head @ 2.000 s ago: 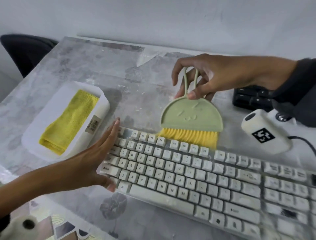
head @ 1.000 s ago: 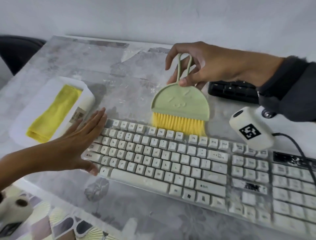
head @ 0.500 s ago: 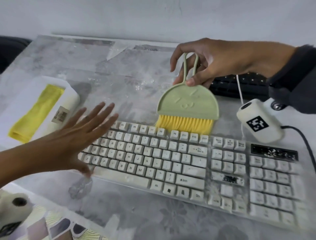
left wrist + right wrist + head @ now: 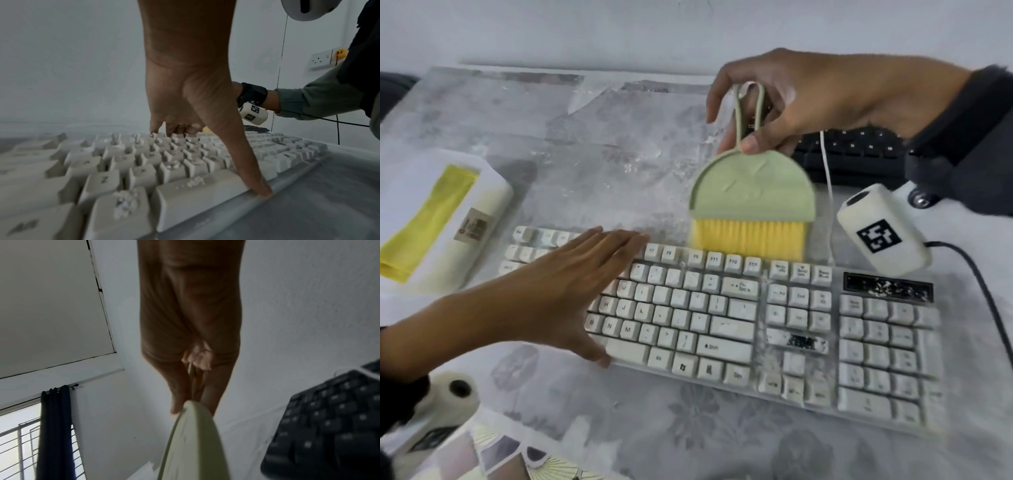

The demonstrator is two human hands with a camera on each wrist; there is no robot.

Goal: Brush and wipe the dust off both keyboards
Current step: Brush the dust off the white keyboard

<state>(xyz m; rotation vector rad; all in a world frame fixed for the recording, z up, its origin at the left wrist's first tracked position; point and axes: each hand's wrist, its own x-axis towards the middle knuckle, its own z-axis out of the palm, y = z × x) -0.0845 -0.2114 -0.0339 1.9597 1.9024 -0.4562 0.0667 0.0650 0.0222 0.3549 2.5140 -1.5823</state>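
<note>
A dusty white keyboard (image 4: 774, 318) (image 4: 144, 170) lies across the table's front. My left hand (image 4: 571, 291) (image 4: 191, 113) lies flat on its left half, fingers straight, thumb at the front edge by the space bar. My right hand (image 4: 774, 113) (image 4: 191, 369) pinches the loop handle of a green brush (image 4: 751, 185) (image 4: 193, 443) with yellow bristles (image 4: 748, 238), which touch the function-key row. A black keyboard (image 4: 856, 154) (image 4: 329, 418) lies behind, partly hidden by my right arm. A folded yellow cloth (image 4: 424, 222) rests in a white tray (image 4: 489, 212) at the left.
White dust is scattered on the grey marbled table (image 4: 602, 154) behind the white keyboard. A wall runs close along the table's far edge. A thin white cable (image 4: 827, 178) hangs beside the brush. A dark chair (image 4: 393, 89) stands at the far left.
My left hand has slid right along the white keyboard, from its left end onto the letter keys. The brush has moved right along the top key row.
</note>
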